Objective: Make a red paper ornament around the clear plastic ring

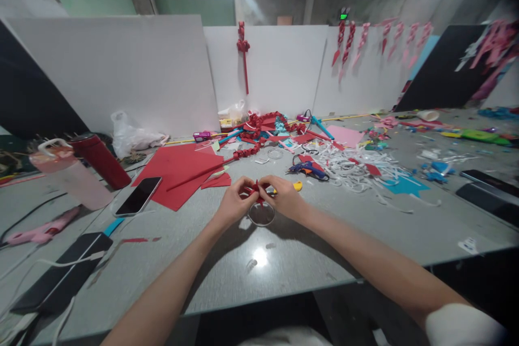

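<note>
My left hand (pixel 237 199) and my right hand (pixel 284 197) meet above the middle of the table, both closed in a pinch. Between their fingertips is a small folded red piece (pixel 256 188), perhaps paper or foam sheet, with a pointed tip sticking up. The fingers hide most of it. Just below lies a round dark disc with a pale rim (pixel 261 216). A yellow-handled tool (pixel 298 186), probably a cutter, shows partly behind my right hand. To the left, red sheets (pixel 178 165) lie flat with a long red strip across them.
A blue glue gun (pixel 310 168) and a heap of white strips (pixel 352 165) lie beyond my right hand. At left are a phone (pixel 139 196), bottles (pixel 101 161), a pink glue gun (pixel 44 230) and a black power bank (pixel 62 270). White boards (pixel 267 73) stand behind.
</note>
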Tool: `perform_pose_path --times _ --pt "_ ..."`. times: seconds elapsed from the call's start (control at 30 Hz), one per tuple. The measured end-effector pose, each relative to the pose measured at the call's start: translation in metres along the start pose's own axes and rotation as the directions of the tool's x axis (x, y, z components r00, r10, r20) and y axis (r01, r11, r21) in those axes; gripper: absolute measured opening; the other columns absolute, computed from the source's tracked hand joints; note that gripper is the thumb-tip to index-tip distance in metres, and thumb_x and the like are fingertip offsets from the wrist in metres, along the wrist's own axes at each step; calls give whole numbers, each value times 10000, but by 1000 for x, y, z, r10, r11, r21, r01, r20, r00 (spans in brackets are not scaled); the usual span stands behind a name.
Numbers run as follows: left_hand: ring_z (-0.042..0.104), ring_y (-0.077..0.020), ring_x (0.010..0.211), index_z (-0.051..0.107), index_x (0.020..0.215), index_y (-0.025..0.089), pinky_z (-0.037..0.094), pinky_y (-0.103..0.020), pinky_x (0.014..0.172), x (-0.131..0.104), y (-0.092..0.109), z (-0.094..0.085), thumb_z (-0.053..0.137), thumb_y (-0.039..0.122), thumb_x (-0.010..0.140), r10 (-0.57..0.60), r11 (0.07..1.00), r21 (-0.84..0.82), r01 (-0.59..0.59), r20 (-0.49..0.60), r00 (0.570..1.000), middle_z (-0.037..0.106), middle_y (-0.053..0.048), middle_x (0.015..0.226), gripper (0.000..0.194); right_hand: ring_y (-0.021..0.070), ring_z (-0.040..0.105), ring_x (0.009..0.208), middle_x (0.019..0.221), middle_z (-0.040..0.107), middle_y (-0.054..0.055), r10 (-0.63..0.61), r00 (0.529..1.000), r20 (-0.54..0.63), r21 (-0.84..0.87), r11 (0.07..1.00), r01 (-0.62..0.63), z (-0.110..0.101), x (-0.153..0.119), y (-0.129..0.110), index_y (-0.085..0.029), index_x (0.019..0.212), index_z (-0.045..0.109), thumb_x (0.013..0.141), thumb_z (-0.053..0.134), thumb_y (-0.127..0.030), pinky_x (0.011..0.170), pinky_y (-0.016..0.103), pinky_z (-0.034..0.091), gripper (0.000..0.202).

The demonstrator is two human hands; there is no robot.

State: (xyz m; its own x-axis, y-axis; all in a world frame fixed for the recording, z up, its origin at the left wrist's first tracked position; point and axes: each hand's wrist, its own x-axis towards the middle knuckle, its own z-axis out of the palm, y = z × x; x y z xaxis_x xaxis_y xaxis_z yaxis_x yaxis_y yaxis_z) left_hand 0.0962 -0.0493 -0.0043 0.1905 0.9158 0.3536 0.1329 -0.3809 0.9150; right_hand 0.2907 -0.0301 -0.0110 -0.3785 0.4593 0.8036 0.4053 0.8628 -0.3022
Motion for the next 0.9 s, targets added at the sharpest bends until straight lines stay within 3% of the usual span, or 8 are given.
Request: perform_pose_path --times 0.27,0.5,0.9 --pt "719 -189 822 689 933 202 620 -331 755 0 -2 0 747 304 855 24 999 23 -24 6 1000 722 -43 897 141 240 695 989 1057 706 98 -114 994 0 -49 992 113 -5 7 -3 -237 1131 657 1054 600 -160 860 398 611 122" --pt "741 -186 790 697 910 200 631 -330 745 -1 -6 1 734 286 847 44 997 62 -42 -29 999 729 -36 881 113 236 663 899 975 710 87 -242 970 -12 -122 963 239 -8 8 -2 -228 1069 683 1022 660 -132 792 381 577 110" --pt "733 -172 764 694 891 191 592 -282 707 1 -9 0 747 303 830 40 994 108 -25 -136 990 735 -24 872 139 236 641 863 914 731 76 -333 941 60 -147 930 338 -9 6 -1 -226 1053 694 1037 647 -161 776 405 555 83"
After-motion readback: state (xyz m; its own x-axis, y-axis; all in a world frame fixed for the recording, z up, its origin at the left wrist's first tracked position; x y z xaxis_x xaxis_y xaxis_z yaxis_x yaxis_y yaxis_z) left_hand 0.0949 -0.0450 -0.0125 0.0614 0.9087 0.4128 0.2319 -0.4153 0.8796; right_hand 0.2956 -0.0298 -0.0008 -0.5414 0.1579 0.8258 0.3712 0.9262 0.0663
